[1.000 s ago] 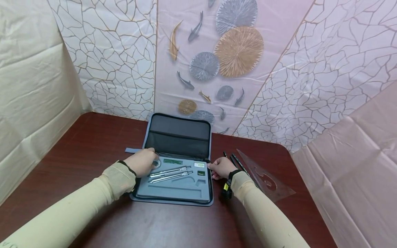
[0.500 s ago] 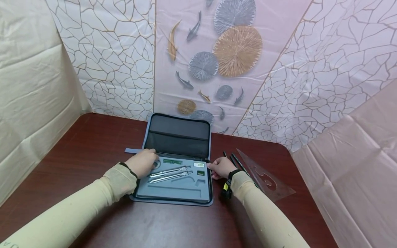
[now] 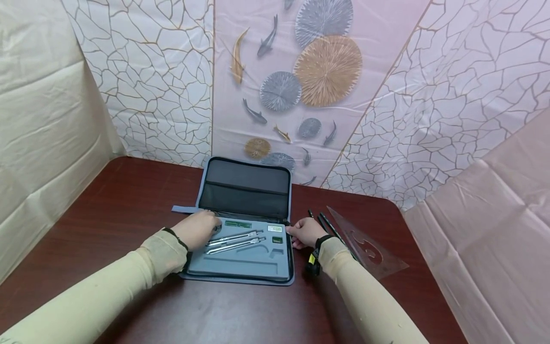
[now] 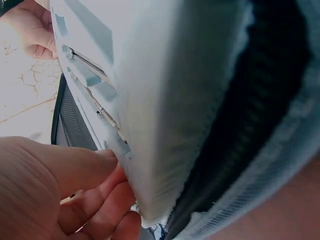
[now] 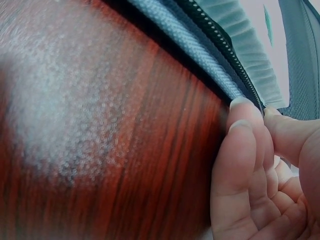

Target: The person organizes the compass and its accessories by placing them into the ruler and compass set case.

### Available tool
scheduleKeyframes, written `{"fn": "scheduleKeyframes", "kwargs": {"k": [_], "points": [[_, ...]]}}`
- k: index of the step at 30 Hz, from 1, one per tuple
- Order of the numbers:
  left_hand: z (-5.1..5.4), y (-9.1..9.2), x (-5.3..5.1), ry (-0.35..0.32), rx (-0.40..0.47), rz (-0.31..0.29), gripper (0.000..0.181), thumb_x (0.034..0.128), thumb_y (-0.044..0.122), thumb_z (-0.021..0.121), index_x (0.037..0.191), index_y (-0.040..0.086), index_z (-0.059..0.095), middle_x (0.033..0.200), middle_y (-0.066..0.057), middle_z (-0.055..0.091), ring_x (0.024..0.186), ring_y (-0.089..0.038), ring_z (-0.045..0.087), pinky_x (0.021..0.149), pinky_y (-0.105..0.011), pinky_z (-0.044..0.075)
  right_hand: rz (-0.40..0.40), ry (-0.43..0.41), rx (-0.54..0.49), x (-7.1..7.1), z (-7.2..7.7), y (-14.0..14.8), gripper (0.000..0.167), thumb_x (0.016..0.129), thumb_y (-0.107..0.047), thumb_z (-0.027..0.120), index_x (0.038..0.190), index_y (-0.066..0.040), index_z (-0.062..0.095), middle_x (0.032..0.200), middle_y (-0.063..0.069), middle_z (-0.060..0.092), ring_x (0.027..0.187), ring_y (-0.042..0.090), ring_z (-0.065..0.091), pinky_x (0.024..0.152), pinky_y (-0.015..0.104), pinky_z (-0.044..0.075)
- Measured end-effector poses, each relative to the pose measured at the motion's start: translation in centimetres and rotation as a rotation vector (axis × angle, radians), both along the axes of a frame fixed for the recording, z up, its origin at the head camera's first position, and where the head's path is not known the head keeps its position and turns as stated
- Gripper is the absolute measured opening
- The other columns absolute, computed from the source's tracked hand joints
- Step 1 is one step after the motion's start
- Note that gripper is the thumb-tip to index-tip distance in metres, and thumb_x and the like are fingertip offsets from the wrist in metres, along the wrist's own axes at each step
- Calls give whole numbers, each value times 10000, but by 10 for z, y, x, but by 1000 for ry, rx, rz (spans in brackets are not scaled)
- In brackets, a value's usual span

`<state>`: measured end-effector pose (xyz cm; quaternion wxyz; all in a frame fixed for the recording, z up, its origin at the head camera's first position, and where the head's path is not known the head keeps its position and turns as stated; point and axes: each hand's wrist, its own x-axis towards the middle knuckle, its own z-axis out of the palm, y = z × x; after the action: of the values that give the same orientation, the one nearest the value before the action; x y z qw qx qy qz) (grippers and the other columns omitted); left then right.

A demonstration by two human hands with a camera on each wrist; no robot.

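A blue-grey zip case [image 3: 245,184] lies unfolded, its dark lid leaning back. Its grey moulded insert [image 3: 202,267] bears two silver compasses [image 3: 236,244], a green strip [image 3: 238,224], a white-and-green block [image 3: 274,228] and a small dark green piece [image 3: 277,240]. At the insert's far left corner is my left hand [image 3: 195,230], partly covering a round item. In the left wrist view its thumb [image 4: 85,167] and curled fingers hold the insert's edge. My right hand [image 3: 308,232] grips the case's right side; in the right wrist view, fingertips [image 5: 242,112] touch the blue border.
Right of the case lie a clear triangle [image 3: 365,249] with curved cutouts, several dark pencil-like sticks [image 3: 328,223] and a black object with a yellow label [image 3: 311,260]. A blue strap [image 3: 185,209] sticks out leftward. Draped cloth [image 3: 163,71] walls the brown table [image 3: 240,315].
Both hands stay at the case's sides. The left fingers now cover more of the round item; the whole head view has drifted slightly.
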<state>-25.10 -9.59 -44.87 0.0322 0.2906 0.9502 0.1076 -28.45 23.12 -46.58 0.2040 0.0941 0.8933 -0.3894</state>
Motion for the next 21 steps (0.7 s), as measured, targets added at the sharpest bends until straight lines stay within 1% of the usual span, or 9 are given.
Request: {"fn": "scheduleKeyframes", "kwargs": {"k": [1, 3, 6, 7, 9, 12, 16, 19, 21], "points": [[-1, -3, 1, 2, 10, -10, 182, 919, 54, 642, 1089, 41, 703, 925, -78, 616, 851, -187, 599, 711, -341, 508, 1, 1, -1, 0, 0, 0, 291, 951, -271, 638, 767, -49, 604, 712, 76, 608, 575, 153, 618, 561, 289, 544], [3, -10, 4, -2, 29, -24, 204, 917, 75, 649, 1112, 40, 697, 940, -74, 590, 857, -180, 578, 729, -346, 502, 7, 4, -6, 0, 0, 0, 294, 953, -267, 636, 764, -44, 601, 713, 78, 607, 572, 151, 618, 559, 292, 545], [8, -26, 10, -2, 62, -12, 248, 906, 108, 670, 1135, 14, 681, 1001, -106, 587, 903, -206, 584, 779, -385, 506, 13, 6, -13, 1, 1, 1, 296, 956, -261, 632, 766, -37, 599, 718, 80, 608, 573, 150, 620, 561, 295, 546], [11, -33, 11, -11, 63, 6, 277, 903, 117, 675, 1152, -4, 669, 1039, -132, 589, 943, -235, 589, 809, -413, 504, 17, 8, -14, 1, 2, 0, 295, 956, -262, 632, 770, -36, 600, 721, 80, 609, 574, 150, 621, 562, 295, 547], [16, -48, 15, -26, 60, 62, 335, 895, 138, 687, 1180, -33, 645, 1115, -183, 588, 1014, -289, 593, 863, -466, 492, 20, 9, -13, 1, 3, 0, 293, 956, -263, 631, 775, -36, 599, 725, 81, 612, 578, 150, 622, 564, 294, 547], [21, -72, 20, -70, 37, 141, 396, 879, 171, 714, 1195, -51, 626, 1140, -221, 578, 1043, -335, 582, 888, -510, 472, 19, 13, -1, 1, 3, 0, 296, 955, -266, 633, 767, -40, 596, 723, 82, 613, 576, 152, 622, 565, 295, 547], [19, -101, 31, -138, 15, 187, 470, 843, 263, 760, 1174, -46, 634, 1098, -211, 584, 1007, -337, 588, 861, -518, 476, 18, 13, 10, 2, 3, 0, 302, 955, -265, 633, 748, -49, 590, 720, 80, 613, 573, 152, 625, 573, 299, 551], [13, -118, 41, -163, 12, 181, 534, 817, 333, 777, 1161, -50, 634, 1088, -210, 585, 995, -341, 594, 835, -514, 484, 15, 11, 7, 1, 2, 0, 297, 953, -265, 635, 748, -54, 586, 724, 78, 611, 576, 153, 626, 572, 298, 551], [8, -125, 46, -162, 19, 175, 563, 805, 361, 782, 1164, -47, 633, 1101, -207, 583, 1010, -347, 592, 838, -512, 482, 10, 9, 5, 1, 1, -1, 299, 950, -268, 639, 749, -54, 586, 725, 79, 611, 577, 155, 626, 566, 295, 549]]}}
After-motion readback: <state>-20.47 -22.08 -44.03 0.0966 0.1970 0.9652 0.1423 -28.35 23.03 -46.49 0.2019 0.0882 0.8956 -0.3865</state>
